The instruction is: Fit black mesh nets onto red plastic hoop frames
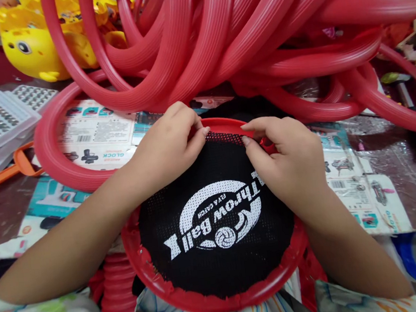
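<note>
Left hand [170, 140] and right hand [287, 159] – fingers pinching far edge of black net [219, 255] – against red ring [217, 302]; pile of red rings [239, 32] behind.

Both bare forearms come in from the lower corners and angle inward, wrists nearly meeting at the centre. The left hand [169, 143] is knuckles-up, fingers curled down and bunched, fingertips [202, 132] pressed together at the far edge of its reach, thumb tucked under. The right hand [287, 159] mirrors it, palm down, wrist slightly bent, index finger stretched toward the left hand, thumb tip pinching below it. The two hands sit close together, fingertips just apart.
</note>
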A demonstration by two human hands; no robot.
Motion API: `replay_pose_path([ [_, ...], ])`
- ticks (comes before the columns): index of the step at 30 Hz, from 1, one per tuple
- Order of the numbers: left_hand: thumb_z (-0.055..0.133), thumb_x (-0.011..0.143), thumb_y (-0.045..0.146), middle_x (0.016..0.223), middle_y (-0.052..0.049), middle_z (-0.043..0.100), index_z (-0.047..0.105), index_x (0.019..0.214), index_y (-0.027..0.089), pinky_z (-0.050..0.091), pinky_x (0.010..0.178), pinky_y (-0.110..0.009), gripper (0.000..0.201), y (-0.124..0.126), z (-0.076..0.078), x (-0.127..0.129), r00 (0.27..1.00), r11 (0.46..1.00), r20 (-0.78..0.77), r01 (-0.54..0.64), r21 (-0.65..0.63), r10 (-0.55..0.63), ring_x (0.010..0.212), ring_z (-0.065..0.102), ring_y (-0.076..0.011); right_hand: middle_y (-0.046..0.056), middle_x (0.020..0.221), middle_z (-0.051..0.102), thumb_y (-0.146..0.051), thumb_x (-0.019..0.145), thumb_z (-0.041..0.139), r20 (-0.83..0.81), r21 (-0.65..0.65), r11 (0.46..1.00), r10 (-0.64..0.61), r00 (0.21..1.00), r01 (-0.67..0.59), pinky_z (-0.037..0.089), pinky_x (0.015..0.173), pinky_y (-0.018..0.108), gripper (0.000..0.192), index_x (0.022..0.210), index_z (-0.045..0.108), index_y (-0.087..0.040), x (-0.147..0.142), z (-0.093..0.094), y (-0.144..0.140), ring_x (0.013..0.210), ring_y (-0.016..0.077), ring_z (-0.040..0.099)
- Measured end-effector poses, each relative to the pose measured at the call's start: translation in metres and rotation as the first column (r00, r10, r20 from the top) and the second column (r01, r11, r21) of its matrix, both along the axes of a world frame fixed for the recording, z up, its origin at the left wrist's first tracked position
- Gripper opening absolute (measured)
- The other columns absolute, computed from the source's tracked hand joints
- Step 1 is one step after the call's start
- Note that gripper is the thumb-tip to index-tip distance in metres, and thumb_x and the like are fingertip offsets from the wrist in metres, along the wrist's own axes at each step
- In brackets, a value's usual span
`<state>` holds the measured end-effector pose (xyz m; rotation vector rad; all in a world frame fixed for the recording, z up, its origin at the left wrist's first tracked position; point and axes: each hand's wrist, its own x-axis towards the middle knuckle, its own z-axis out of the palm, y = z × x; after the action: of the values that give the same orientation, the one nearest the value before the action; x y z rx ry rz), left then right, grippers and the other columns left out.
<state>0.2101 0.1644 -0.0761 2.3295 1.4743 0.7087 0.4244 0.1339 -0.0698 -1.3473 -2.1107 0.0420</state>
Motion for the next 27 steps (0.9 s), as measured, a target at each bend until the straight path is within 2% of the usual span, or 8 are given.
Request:
replay_pose_path([
  [8, 0.051, 0.089, 0.022, 0.089, -0.004, 0.056, 0.052, 0.080, 0.018, 0.046, 0.077, -0.033, 0.010, -0.0011, 0.0009, 0.0007, 1.000, 1.000, 0.015, -0.002, -0.016, 0.002, 0.084, 0.055, -0.0178, 0.004, 0.085, 0.074, -0.018, 0.087, 0.062, 0.008, -0.032, 0.999, -0.012, 1.000, 0.013, 0.048, 0.071, 0.036, 0.019, 0.102, 0.072, -0.024, 0.0006, 0.0025, 0.0001, 0.073, 0.0209, 0.064],
  [16, 0.060, 0.083, 0.025, 0.082, -0.002, 0.057, 0.058, 0.072, 0.018, 0.044, 0.070, -0.031, 0.013, -0.0022, 0.0088, 0.0025, 0.995, 0.978, 0.007, -0.098, -0.184, 0.101, 0.075, 0.053, -0.0159, 0.004, 0.084, 0.074, -0.013, 0.084, 0.061, -0.061, -0.108, 0.994, 0.003, 0.998, -0.009, 0.047, 0.068, 0.034, 0.020, 0.098, 0.072, -0.021, 0.0005, 0.0052, 0.0014, 0.075, 0.0203, 0.065],
  [20, 0.059, 0.085, 0.028, 0.080, -0.003, 0.056, 0.058, 0.073, 0.018, 0.045, 0.070, -0.032, 0.015, -0.0021, 0.0097, 0.0001, 0.996, 0.981, -0.012, -0.090, -0.172, 0.089, 0.074, 0.054, -0.0169, 0.002, 0.082, 0.074, -0.013, 0.083, 0.061, -0.064, -0.162, 0.987, -0.013, 0.998, 0.003, 0.047, 0.067, 0.034, 0.021, 0.098, 0.072, -0.022, 0.0002, 0.0038, 0.0030, 0.075, 0.0203, 0.066],
  [23, 0.055, 0.089, 0.031, 0.089, -0.005, 0.058, 0.061, 0.086, 0.018, 0.049, 0.076, -0.035, 0.015, -0.0027, 0.0072, -0.0014, 0.999, 0.995, -0.027, -0.019, -0.096, 0.017, 0.083, 0.057, -0.0201, 0.002, 0.080, 0.073, -0.012, 0.082, 0.062, -0.086, -0.185, 0.983, -0.021, 0.996, 0.004, 0.046, 0.065, 0.032, 0.021, 0.099, 0.072, -0.021, 0.0005, 0.0034, 0.0040, 0.073, 0.0193, 0.065],
  [27, 0.042, 0.099, 0.033, 0.103, -0.010, 0.058, 0.062, 0.120, 0.018, 0.052, 0.089, -0.042, 0.033, -0.0075, 0.0030, 0.0007, 0.991, 0.998, -0.126, 0.053, 0.015, -0.051, 0.096, 0.061, -0.0243, 0.001, 0.080, 0.073, -0.012, 0.082, 0.061, -0.096, -0.183, 0.983, -0.028, 0.995, 0.010, 0.046, 0.065, 0.032, 0.022, 0.099, 0.071, -0.022, 0.0014, 0.0041, 0.0044, 0.072, 0.0189, 0.065],
])
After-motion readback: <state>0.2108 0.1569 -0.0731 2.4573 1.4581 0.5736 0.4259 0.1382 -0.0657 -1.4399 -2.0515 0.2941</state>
